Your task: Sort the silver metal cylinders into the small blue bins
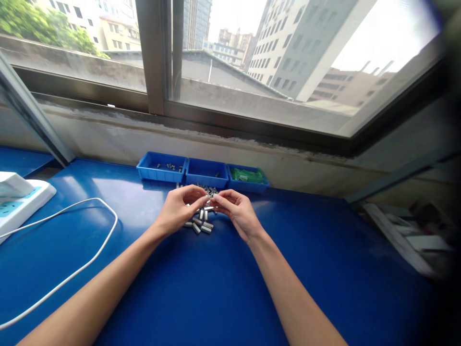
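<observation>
Over a loose pile of small silvery metal pieces [205, 229], my two hands meet fingertip to fingertip. The pieces look like short bars or standoffs. My left hand [181, 205] is closed in a pinch, thumb against fingers. Facing it, my right hand [239, 211] is pinched as well. Something small and pale shows between the fingertips, too small to name. Part of the pile lies hidden behind the hands.
Three blue bins stand along the wall: a left bin [162, 174] with small screws, a middle bin [205, 180], a right bin [248, 185] holding green plastic. At left lie a white power strip [43, 190] and a white cable [86, 263] on the blue table [201, 298].
</observation>
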Demonstrator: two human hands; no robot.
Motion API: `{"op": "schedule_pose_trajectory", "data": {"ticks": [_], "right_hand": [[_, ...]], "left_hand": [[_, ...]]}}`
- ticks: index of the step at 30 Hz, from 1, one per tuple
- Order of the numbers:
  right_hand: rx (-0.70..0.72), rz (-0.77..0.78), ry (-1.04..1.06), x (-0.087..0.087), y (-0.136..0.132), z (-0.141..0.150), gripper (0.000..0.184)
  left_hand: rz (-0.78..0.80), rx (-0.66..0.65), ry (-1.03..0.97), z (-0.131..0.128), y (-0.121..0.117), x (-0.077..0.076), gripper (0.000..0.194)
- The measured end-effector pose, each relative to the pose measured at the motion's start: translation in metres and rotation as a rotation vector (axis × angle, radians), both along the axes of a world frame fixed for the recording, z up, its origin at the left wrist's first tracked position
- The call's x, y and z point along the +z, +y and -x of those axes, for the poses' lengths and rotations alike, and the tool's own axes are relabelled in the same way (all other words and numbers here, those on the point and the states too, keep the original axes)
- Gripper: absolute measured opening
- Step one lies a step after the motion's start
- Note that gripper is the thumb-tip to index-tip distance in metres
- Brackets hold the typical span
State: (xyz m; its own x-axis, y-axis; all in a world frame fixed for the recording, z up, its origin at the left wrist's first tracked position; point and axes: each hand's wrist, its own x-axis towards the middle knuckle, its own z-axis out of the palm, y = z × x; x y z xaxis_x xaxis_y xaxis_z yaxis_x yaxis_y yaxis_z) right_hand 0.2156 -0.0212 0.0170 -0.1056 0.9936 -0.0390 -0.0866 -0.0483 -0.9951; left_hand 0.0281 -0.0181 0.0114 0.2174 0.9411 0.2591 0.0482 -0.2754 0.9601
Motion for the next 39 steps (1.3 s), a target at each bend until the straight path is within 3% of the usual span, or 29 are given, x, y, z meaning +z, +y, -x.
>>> {"op": "schedule_pose_trajectory", "data": {"ticks": [5,10,15,21,29,39], "right_hand": [[-0.060,-0.216,-0.447,-0.002,0.003,-0.010,0.027],[-0.025,-0.317,-0.644,-0.001,0.000,-0.008,0.019],[-0.001,-0.408,-0.770,0.002,-0.004,-0.007,0.012],[0.091,-0.464,-0.884,-0.005,-0.002,-0.012,0.004],[0.098,-0.374,-0.785,-0.001,-0.005,-0.009,0.006],[-0.050,-0.073,-0.132,0.002,0.004,-0.007,0.023]], "left_hand": [[0.095,0.259,-0.200,0.014,0.022,-0.007,0.040],[0.087,0.428,-0.431,0.029,0.040,-0.008,0.046],[0.081,0.385,-0.451,0.031,0.038,-0.006,0.051],[0.074,0.191,-0.104,0.021,0.023,-0.007,0.041],[0.007,0.118,0.123,0.011,0.011,0.000,0.030],[0.013,0.056,0.137,0.010,0.006,0.005,0.029]]}}
